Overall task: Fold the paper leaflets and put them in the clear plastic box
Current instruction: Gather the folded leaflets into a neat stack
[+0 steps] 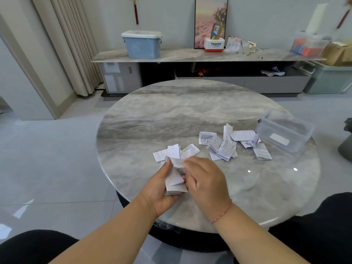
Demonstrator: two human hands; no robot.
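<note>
Both hands at near table edge: left hand (pixel 162 187) curled round a folded leaflet (pixel 175 178), long axis running away from the body, right hand (pixel 205 180) pinching its right side; clear plastic box (pixel 285 134) far right, nearer the right hand.

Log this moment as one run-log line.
step: folding | left hand: grips leaflet | right hand: pinches leaflet | clear plastic box: on table, no leaflets visible inside

Two hands (pixel 162 189) (pixel 206 182), one clear plastic box (pixel 283 133), one round table (pixel 171 115), and roughly a dozen leaflets (pixel 222 144).
</note>
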